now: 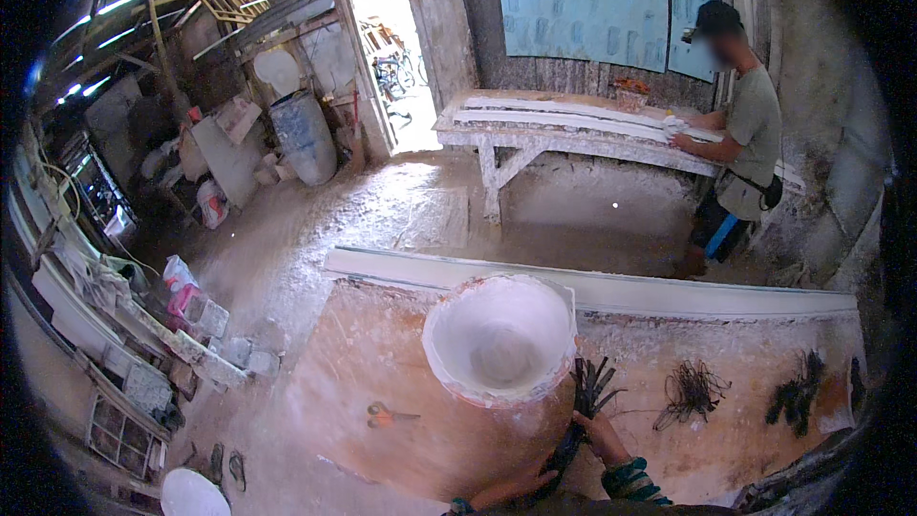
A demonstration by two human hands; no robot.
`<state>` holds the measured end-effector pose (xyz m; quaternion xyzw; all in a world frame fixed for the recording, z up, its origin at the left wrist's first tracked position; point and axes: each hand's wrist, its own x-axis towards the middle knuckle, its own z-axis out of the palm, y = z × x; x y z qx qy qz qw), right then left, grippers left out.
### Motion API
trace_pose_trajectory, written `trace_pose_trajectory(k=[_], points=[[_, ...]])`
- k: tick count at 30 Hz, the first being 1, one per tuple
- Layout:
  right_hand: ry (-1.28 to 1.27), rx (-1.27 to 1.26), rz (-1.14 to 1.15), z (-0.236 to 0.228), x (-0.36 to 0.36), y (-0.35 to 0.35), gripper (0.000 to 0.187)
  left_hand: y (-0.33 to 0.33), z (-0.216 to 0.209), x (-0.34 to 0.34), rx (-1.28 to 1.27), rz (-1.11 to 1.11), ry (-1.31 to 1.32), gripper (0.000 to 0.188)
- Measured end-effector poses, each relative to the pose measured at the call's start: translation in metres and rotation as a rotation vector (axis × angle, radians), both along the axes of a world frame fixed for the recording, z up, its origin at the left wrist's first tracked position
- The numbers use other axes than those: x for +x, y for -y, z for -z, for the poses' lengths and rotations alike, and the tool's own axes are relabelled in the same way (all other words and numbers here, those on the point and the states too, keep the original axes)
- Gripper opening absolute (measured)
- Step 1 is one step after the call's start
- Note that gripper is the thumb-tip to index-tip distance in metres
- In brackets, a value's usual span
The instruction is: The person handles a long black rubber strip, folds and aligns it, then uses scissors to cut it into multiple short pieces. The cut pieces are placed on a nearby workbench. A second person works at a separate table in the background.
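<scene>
A bundle of black strips [594, 388], too small to tell of what material, stands up at a tilt just right of a large white bucket [501, 339]. My right hand [600, 438] is closed around the middle of the bundle, with the loose ends fanning out above it. Low in the picture, my left hand [514, 487] is closed at the bundle's lower end; its fingers are partly hidden. The bucket has a whitish, caked inside. Orange-handled scissors [387, 415] lie on the brown tabletop [353, 363] left of the bucket.
A tangle of thin black strands [693, 392] and another black bundle [798, 390] lie to the right. A long white moulding [611, 285] runs along the table's far edge. Beyond, a person [750, 124] works at a white-smeared bench [573, 129]. A blue barrel [304, 139] leans at the back left.
</scene>
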<state>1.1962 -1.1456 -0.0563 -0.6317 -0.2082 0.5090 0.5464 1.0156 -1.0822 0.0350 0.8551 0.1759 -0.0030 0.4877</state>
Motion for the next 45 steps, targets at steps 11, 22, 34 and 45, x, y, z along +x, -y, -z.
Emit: trace_pose_trajectory(k=[11,22,34,45], points=[[0.327,-0.001,-0.125,0.054,0.030,0.045,0.045,0.028,0.142,0.010,-0.120,-0.343,0.204,0.056],[0.213,0.299,-0.025,0.020,0.084,0.096,0.042,0.038,0.145,0.011,-0.123,-0.578,0.164,0.030],[0.025,0.540,-0.092,-0.017,0.117,0.201,0.015,0.073,0.105,0.012,0.637,-0.654,0.074,0.048],[-0.356,0.598,-0.138,0.046,0.140,0.181,0.014,0.126,0.123,0.095,0.683,-0.589,0.044,0.035]])
